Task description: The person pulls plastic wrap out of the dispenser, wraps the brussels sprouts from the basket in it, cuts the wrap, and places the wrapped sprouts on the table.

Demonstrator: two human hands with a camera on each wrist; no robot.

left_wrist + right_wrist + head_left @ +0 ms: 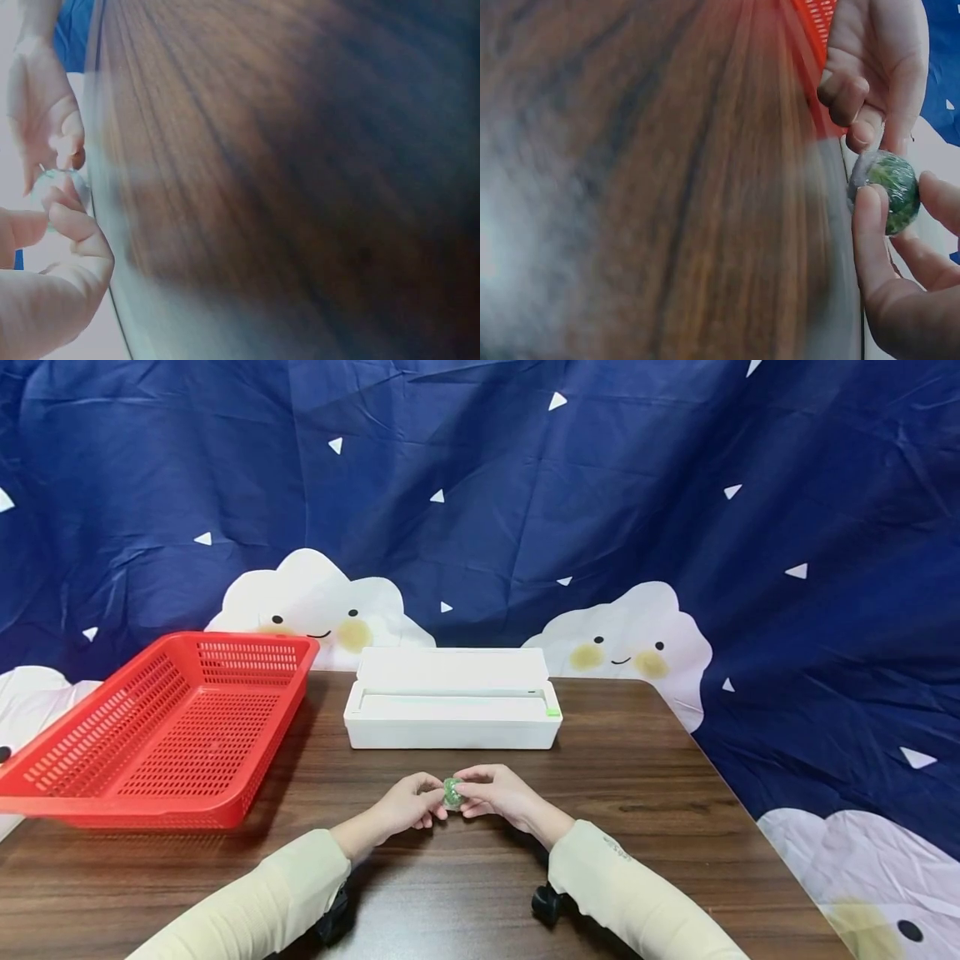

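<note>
A small round green bundle in clear, shiny wrap (900, 187) is held between the two hands, above the tabletop. My right hand (504, 797) grips it from the right, thumb on the near face and fingers around the far side in the right wrist view. From the left, my left hand (408, 804) pinches at its edge with thumb and fingertips, the other fingers curled under. What lies inside the wrap is leafy green or mottled. Glare washes out most of the bundle in the left wrist view, where the left hand (67, 277) partly covers it.
Behind the hands stands a long white box-like appliance (453, 735) with its lid raised and a green mark at the right end. A red perforated basket (247, 793) sits at the left of the brown wooden table (637, 793). A blue cloud-print curtain (480, 527) hangs behind.
</note>
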